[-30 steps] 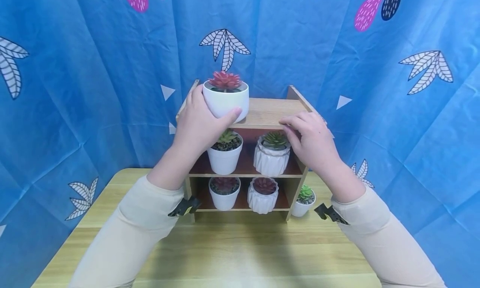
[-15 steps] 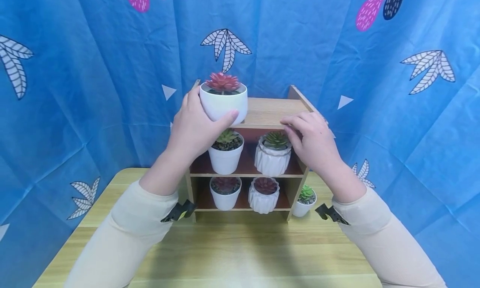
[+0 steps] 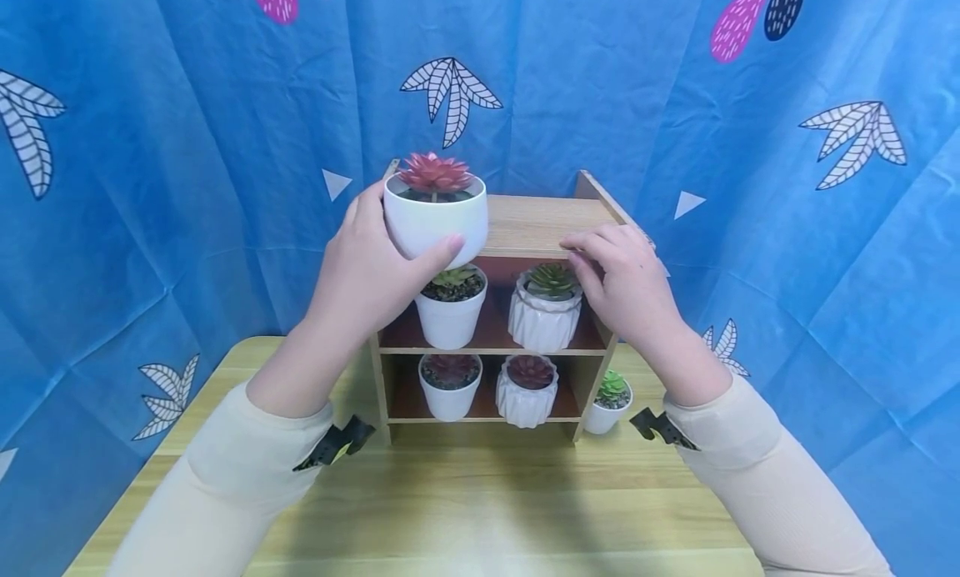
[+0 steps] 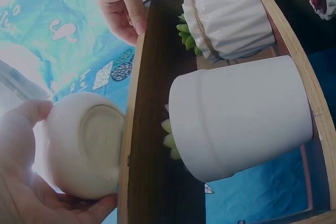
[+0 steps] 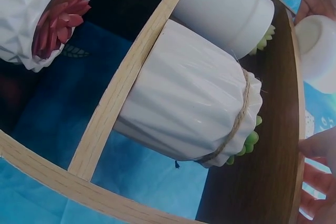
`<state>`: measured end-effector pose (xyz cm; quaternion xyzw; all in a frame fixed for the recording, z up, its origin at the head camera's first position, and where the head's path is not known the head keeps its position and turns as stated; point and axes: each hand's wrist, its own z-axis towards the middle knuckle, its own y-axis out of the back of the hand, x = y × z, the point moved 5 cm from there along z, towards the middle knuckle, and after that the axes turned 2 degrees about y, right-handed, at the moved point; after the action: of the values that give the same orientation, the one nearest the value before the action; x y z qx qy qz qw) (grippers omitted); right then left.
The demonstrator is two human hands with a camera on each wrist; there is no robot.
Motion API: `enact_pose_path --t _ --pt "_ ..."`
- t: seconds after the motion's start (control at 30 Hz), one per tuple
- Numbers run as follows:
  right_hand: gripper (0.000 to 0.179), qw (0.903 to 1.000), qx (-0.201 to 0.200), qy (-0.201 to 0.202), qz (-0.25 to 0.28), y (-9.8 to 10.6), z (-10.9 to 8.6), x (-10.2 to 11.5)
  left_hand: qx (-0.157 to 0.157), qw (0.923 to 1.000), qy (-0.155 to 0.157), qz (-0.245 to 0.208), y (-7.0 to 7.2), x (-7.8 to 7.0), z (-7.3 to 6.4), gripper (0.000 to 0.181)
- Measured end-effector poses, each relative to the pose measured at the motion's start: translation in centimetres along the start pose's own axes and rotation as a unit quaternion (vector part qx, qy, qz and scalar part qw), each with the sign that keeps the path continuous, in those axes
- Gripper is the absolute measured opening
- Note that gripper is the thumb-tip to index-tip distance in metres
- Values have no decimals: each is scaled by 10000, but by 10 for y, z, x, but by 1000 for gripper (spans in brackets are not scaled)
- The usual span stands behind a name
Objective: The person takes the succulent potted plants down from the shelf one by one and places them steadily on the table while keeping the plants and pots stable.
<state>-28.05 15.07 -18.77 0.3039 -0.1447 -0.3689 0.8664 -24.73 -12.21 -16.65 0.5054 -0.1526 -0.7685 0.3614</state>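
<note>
L hand point(image 3: 356, 264) gripping rounded white pot point(image 3: 435, 225) w/ red spiky succulent point(image 3: 435, 173), in front of light-brown wood shelf point(image 3: 532, 218), top L. R hand point(image 3: 622, 275) pinching shelf's top front edge.

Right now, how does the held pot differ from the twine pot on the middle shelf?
The held pot is smooth and rounded; the twine pot is fluted, with twine round its neck. The held pot has a red plant; the twine pot has a green one. The held pot is in the left hand; the twine pot stands on the middle shelf. Both are white.
</note>
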Motion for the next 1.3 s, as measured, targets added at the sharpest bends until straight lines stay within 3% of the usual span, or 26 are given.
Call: enact_pose_path --t 0.43,1.3 --pt "20 10000 -13 15 49 0 2 1 -19 9999 -153 -76 12 5 -12 105" --pt "20 10000 -46 8 32 1 2 1 309 9993 -219 -66 22 22 -39 101"
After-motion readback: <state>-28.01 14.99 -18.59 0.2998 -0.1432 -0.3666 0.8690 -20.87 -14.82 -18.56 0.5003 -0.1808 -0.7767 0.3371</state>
